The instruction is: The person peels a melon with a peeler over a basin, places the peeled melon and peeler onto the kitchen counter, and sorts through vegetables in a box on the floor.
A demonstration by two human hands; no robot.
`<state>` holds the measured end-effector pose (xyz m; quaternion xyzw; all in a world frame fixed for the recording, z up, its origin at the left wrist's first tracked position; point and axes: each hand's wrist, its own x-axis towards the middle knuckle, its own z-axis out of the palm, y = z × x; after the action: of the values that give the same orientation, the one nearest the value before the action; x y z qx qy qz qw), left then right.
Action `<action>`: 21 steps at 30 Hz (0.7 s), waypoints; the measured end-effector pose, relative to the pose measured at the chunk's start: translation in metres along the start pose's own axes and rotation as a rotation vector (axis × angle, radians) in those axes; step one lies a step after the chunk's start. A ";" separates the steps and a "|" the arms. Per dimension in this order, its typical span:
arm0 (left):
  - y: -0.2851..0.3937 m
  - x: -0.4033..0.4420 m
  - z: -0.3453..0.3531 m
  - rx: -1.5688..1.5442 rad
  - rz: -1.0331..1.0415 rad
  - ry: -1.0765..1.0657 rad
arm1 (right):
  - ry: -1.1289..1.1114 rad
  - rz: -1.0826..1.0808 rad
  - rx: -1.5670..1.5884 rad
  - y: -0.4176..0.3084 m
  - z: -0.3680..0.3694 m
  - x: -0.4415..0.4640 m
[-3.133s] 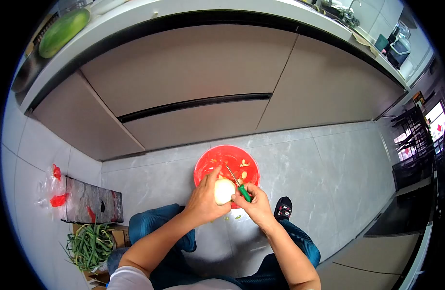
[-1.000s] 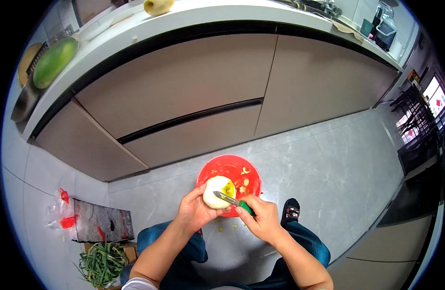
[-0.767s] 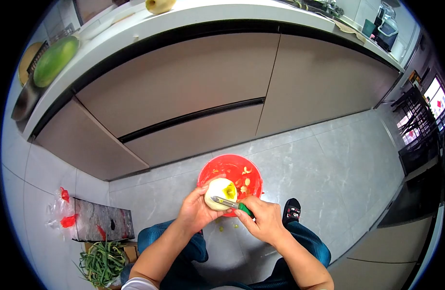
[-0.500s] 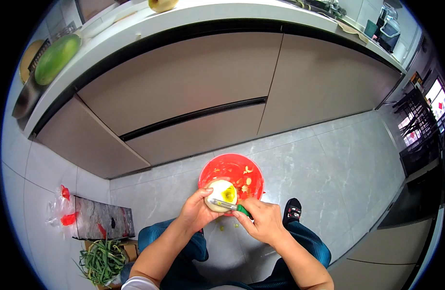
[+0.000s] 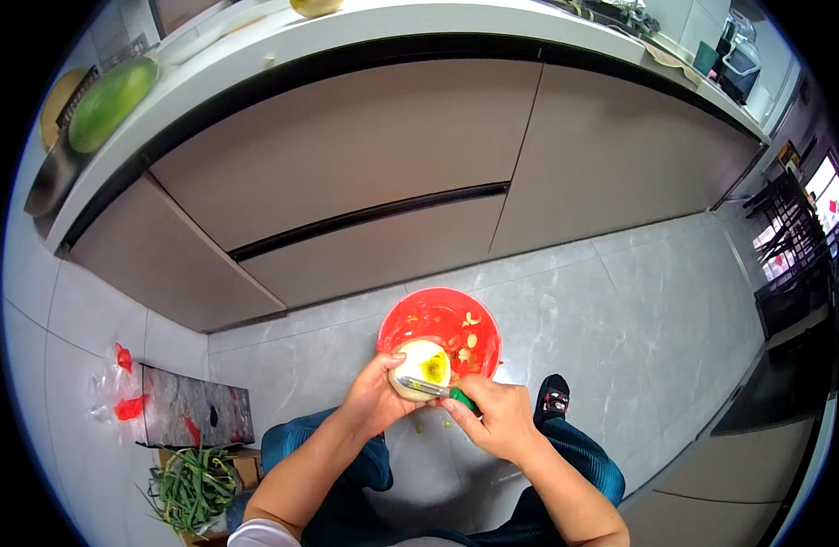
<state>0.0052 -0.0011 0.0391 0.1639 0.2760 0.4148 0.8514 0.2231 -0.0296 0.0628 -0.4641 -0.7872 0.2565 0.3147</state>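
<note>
My left hand (image 5: 372,398) is wrapped round a pale peeled fruit or vegetable (image 5: 410,360), its thumb on the near-left side. A yellow hollow shows on the right of the pale piece. My right hand (image 5: 499,415) grips the green handle of a peeler (image 5: 463,398), whose metal blade lies against the lower part of the pale piece. Beneath both hands a red basin (image 5: 440,301) stands on the floor, with peelings (image 5: 471,341) inside it. The hands hide its near side.
A long cabinet (image 5: 374,146) runs across the front, its counter holding a green melon-like fruit (image 5: 114,105). At the left stand a patterned box (image 5: 196,407) and a bunch of green onions (image 5: 193,490). My shoe (image 5: 553,398) is right of the basin.
The pale piece has been turned so its yellow hollow faces up, and the peeler blade has moved from over the basin onto its surface. The view has shifted a little.
</note>
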 end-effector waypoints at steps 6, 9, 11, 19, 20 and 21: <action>-0.003 0.002 -0.005 0.005 -0.016 -0.050 | -0.021 0.012 -0.009 0.000 0.001 0.000; -0.004 0.004 -0.008 0.029 -0.018 -0.054 | -0.021 0.035 0.047 0.000 0.001 0.000; -0.007 0.005 -0.011 0.019 -0.010 -0.079 | -0.003 0.029 0.055 0.001 0.002 -0.001; -0.010 0.006 -0.006 0.069 0.073 -0.042 | -0.007 0.092 0.009 0.007 -0.004 0.002; -0.010 0.005 -0.006 0.072 0.069 -0.047 | 0.008 0.080 0.011 0.007 -0.003 0.001; -0.009 0.004 -0.007 0.077 0.064 -0.051 | 0.024 0.068 0.015 0.006 -0.002 0.001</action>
<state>0.0087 -0.0027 0.0273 0.2157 0.2642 0.4267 0.8376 0.2277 -0.0258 0.0599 -0.4913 -0.7653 0.2671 0.3188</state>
